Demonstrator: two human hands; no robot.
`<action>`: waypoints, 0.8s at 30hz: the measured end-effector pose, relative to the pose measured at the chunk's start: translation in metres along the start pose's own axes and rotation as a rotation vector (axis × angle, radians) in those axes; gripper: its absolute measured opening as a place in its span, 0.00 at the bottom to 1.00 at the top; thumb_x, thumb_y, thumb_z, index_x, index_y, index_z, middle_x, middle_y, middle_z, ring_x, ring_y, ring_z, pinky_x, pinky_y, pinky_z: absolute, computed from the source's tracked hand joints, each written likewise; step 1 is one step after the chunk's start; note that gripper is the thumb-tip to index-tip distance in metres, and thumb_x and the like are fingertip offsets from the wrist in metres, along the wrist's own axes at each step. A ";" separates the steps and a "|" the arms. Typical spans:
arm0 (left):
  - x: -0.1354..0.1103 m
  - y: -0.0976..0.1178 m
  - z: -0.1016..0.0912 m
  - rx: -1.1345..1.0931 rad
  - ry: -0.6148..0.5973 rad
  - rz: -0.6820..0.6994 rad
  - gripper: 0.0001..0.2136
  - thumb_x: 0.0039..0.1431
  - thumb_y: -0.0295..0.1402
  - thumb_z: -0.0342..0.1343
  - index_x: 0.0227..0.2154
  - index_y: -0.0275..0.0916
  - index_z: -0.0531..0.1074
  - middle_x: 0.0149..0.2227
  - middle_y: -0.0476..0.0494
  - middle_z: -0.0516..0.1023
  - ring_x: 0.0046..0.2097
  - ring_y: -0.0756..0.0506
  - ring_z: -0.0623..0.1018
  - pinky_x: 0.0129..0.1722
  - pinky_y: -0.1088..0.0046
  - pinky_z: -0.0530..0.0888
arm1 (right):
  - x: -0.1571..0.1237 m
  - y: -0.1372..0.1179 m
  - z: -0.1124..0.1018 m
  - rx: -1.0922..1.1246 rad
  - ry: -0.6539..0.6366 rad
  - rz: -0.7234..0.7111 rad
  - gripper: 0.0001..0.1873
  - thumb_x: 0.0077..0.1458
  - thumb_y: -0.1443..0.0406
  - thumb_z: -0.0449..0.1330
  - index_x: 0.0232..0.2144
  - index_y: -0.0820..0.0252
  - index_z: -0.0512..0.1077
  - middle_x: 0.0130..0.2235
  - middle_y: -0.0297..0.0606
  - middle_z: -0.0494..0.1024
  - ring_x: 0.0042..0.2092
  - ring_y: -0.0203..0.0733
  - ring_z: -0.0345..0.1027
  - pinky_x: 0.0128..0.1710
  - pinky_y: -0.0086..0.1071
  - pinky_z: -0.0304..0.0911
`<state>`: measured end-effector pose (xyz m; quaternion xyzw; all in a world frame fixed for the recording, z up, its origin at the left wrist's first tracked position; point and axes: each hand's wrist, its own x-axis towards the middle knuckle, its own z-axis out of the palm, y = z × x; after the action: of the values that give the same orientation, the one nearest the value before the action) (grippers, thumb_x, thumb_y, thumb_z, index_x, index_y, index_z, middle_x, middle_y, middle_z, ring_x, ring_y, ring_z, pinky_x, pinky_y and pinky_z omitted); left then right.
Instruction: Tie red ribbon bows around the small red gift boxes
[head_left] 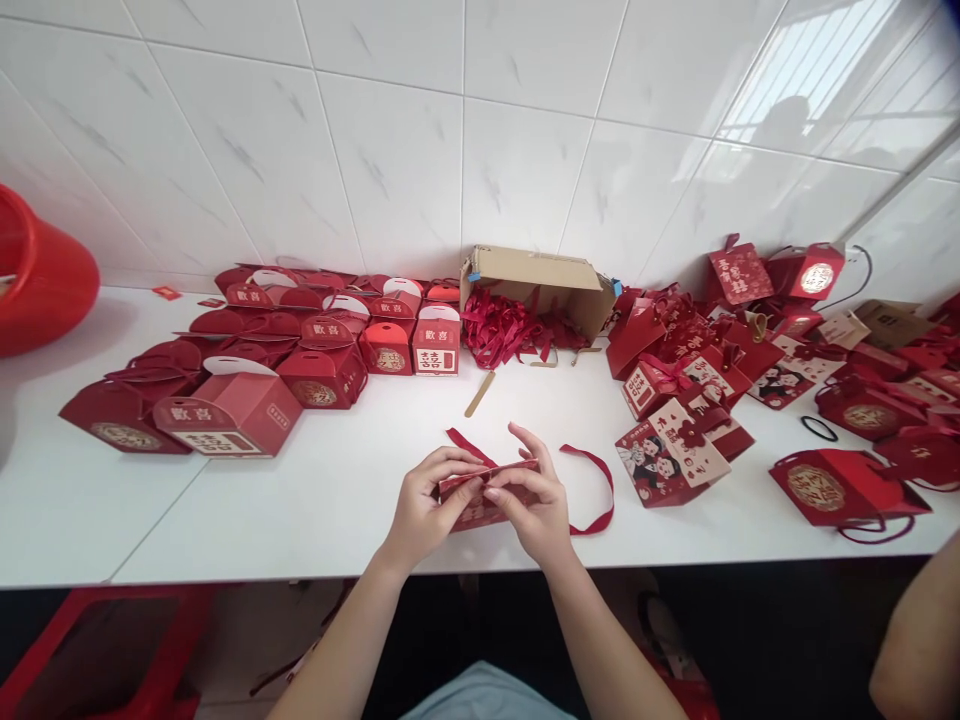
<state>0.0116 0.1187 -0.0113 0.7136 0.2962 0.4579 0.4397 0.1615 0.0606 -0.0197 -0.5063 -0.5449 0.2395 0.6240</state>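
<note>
Near the front edge of the white table, a small red gift box (480, 515) is between my two hands. My left hand (431, 505) pinches its upper edge from the left, thumb in front and fingers behind. On the other side, my right hand (531, 500) grips the same edge with thumb and fingers, one finger raised. A dark red ribbon (600, 495) curls out on the table to the right, and a strip of red ribbon sticks up behind my left fingers. My hands cover much of the box's top.
Rows of finished-looking red boxes (232, 410) stand at the left. A cardboard carton (536, 268) lies open at the wall with red ribbons (499, 325) spilling out. More red boxes (667, 455) crowd the right. A red bucket (45, 280) is far left; another person's arm (919, 640) shows lower right.
</note>
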 end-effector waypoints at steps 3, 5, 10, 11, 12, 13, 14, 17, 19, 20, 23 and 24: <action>-0.001 0.001 -0.002 -0.012 -0.020 0.024 0.06 0.58 0.32 0.57 0.35 0.39 0.79 0.39 0.39 0.77 0.43 0.43 0.78 0.44 0.65 0.76 | 0.000 0.001 0.002 -0.011 0.024 0.011 0.03 0.51 0.64 0.66 0.26 0.55 0.79 0.59 0.43 0.66 0.50 0.49 0.70 0.56 0.47 0.58; -0.003 0.001 -0.004 -0.015 -0.038 0.047 0.06 0.59 0.31 0.56 0.36 0.39 0.78 0.39 0.40 0.76 0.44 0.43 0.77 0.44 0.65 0.76 | 0.000 0.003 0.003 -0.008 0.072 -0.025 0.03 0.51 0.65 0.65 0.26 0.54 0.78 0.57 0.42 0.67 0.53 0.49 0.68 0.53 0.45 0.61; -0.007 0.002 0.003 0.064 -0.061 0.112 0.09 0.52 0.31 0.62 0.37 0.40 0.73 0.40 0.42 0.71 0.43 0.44 0.76 0.42 0.65 0.75 | 0.002 0.006 0.006 0.081 0.160 -0.027 0.22 0.48 0.64 0.67 0.46 0.54 0.69 0.48 0.42 0.73 0.47 0.45 0.70 0.46 0.42 0.68; -0.007 0.002 0.007 0.102 -0.025 0.116 0.10 0.50 0.31 0.64 0.36 0.40 0.72 0.40 0.43 0.70 0.42 0.44 0.75 0.42 0.65 0.75 | 0.002 0.006 0.006 0.103 0.134 0.028 0.21 0.47 0.63 0.67 0.45 0.55 0.68 0.43 0.40 0.76 0.42 0.43 0.72 0.42 0.39 0.69; -0.007 0.002 0.011 0.143 0.030 0.116 0.13 0.47 0.32 0.66 0.35 0.40 0.70 0.40 0.44 0.69 0.42 0.44 0.74 0.42 0.65 0.74 | 0.002 0.005 0.006 0.120 0.119 0.086 0.18 0.47 0.62 0.67 0.41 0.56 0.68 0.36 0.37 0.76 0.37 0.41 0.72 0.37 0.37 0.70; -0.007 0.001 0.016 0.187 0.094 0.114 0.15 0.45 0.33 0.67 0.34 0.40 0.68 0.39 0.45 0.68 0.42 0.44 0.74 0.42 0.65 0.74 | 0.002 0.004 0.006 0.130 0.123 0.132 0.14 0.48 0.62 0.67 0.35 0.57 0.68 0.31 0.34 0.75 0.33 0.39 0.71 0.34 0.34 0.69; -0.008 0.000 0.020 0.232 0.159 0.110 0.18 0.45 0.34 0.68 0.35 0.40 0.65 0.39 0.45 0.67 0.43 0.44 0.73 0.41 0.65 0.73 | 0.002 0.003 0.006 0.129 0.147 0.158 0.12 0.48 0.61 0.67 0.31 0.57 0.66 0.28 0.32 0.73 0.31 0.38 0.70 0.32 0.33 0.68; -0.011 -0.001 0.025 0.365 0.260 0.126 0.23 0.46 0.33 0.67 0.40 0.41 0.60 0.41 0.44 0.66 0.45 0.43 0.72 0.42 0.64 0.72 | -0.001 -0.001 0.003 0.089 0.224 0.123 0.13 0.48 0.62 0.67 0.28 0.57 0.64 0.27 0.31 0.72 0.29 0.37 0.69 0.31 0.32 0.67; -0.015 0.000 0.022 0.423 0.292 0.162 0.22 0.49 0.31 0.64 0.43 0.41 0.59 0.43 0.42 0.65 0.48 0.41 0.71 0.46 0.61 0.72 | -0.002 -0.004 -0.001 0.072 0.237 0.062 0.12 0.49 0.62 0.66 0.28 0.57 0.64 0.27 0.31 0.72 0.30 0.37 0.68 0.31 0.32 0.66; -0.018 0.002 0.018 0.433 0.298 0.167 0.20 0.51 0.31 0.63 0.44 0.41 0.59 0.44 0.41 0.66 0.50 0.41 0.70 0.49 0.60 0.71 | -0.002 -0.005 -0.003 0.068 0.242 0.034 0.12 0.50 0.62 0.66 0.28 0.57 0.65 0.27 0.31 0.72 0.30 0.37 0.68 0.30 0.32 0.66; -0.025 0.011 0.005 0.406 0.152 0.046 0.10 0.59 0.32 0.55 0.42 0.40 0.62 0.41 0.43 0.70 0.48 0.43 0.73 0.49 0.63 0.71 | -0.004 -0.010 -0.008 0.066 0.266 -0.028 0.11 0.50 0.64 0.66 0.29 0.56 0.65 0.28 0.31 0.71 0.30 0.36 0.68 0.31 0.31 0.65; -0.027 0.014 0.002 0.382 0.058 -0.015 0.06 0.62 0.32 0.52 0.41 0.40 0.64 0.40 0.44 0.72 0.45 0.44 0.74 0.47 0.65 0.72 | -0.004 -0.011 -0.009 0.071 0.272 -0.043 0.11 0.50 0.64 0.66 0.29 0.56 0.65 0.28 0.31 0.71 0.30 0.36 0.68 0.31 0.31 0.64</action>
<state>0.0027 0.0900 -0.0093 0.7685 0.3955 0.4103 0.2910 0.1657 0.0492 -0.0106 -0.4997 -0.4571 0.1742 0.7149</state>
